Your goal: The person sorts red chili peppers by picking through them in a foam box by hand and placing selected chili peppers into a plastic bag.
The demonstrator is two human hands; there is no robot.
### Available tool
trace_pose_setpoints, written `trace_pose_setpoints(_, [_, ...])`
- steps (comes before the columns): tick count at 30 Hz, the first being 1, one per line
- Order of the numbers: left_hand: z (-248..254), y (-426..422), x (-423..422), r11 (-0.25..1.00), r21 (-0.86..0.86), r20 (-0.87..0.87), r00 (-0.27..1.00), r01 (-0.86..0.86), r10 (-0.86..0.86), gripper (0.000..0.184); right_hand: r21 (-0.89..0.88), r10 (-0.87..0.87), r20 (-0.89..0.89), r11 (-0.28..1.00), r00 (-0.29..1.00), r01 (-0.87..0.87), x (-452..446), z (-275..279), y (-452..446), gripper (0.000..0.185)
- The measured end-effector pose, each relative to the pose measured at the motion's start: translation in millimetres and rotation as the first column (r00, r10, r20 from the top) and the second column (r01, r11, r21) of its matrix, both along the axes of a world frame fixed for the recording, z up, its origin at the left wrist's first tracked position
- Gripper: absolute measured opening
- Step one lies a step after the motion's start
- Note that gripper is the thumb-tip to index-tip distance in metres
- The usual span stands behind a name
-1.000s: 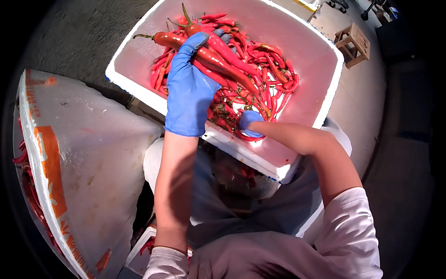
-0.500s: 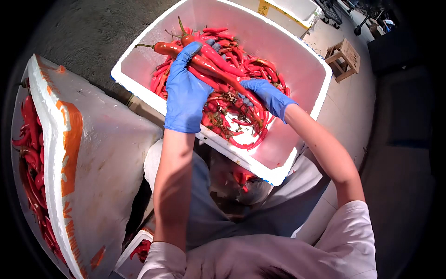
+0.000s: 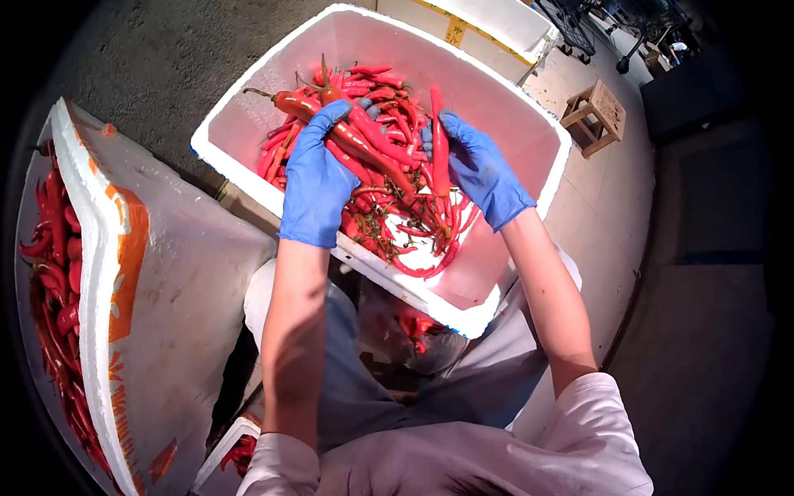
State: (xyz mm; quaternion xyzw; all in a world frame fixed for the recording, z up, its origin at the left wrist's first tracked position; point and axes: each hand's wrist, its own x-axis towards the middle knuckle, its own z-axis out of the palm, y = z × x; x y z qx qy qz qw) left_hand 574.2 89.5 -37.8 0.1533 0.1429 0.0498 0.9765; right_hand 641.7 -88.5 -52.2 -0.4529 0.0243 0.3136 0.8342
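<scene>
Both my hands wear blue gloves over a white foam box [image 3: 525, 107] that has a heap of red chili peppers [image 3: 364, 81] in it. My left hand [image 3: 318, 186] is closed around several long chili peppers [image 3: 364, 142], whose green stems point up and left. Between the thumb and fingers of my right hand [image 3: 480, 169] is one red chili pepper [image 3: 439, 149], held nearly upright. Smaller peppers and dark stem scraps [image 3: 389, 227] lie below the hands, near the box's front side.
At left a tilted foam box [image 3: 182, 273] with orange tape contains more red peppers [image 3: 58, 285]. A clear plastic bag [image 3: 426, 343] with some peppers sits between the person's legs. Another foam box [image 3: 488, 50] stands behind, and a small wooden stool [image 3: 595, 116] is at the right.
My right hand has moved up and away from the left hand's bunch, and now holds a single pepper upright. My left hand keeps its peppers. The view has shifted slightly.
</scene>
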Motion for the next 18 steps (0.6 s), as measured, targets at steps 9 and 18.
trace_pose_setpoints(9, [1,-22,-3,0.929,-0.145,-0.067,0.934,0.339,-0.352,0.031,0.014,-0.184,0.201,0.983,0.962,0.185,12,1,-4,0.014])
trace_pose_setpoints(18, [3,-31,-6,0.847,-0.169,0.081,0.863,0.504,-0.498,0.029,0.037,-0.223,0.165,0.975,0.961,0.220,12,4,-4,0.011])
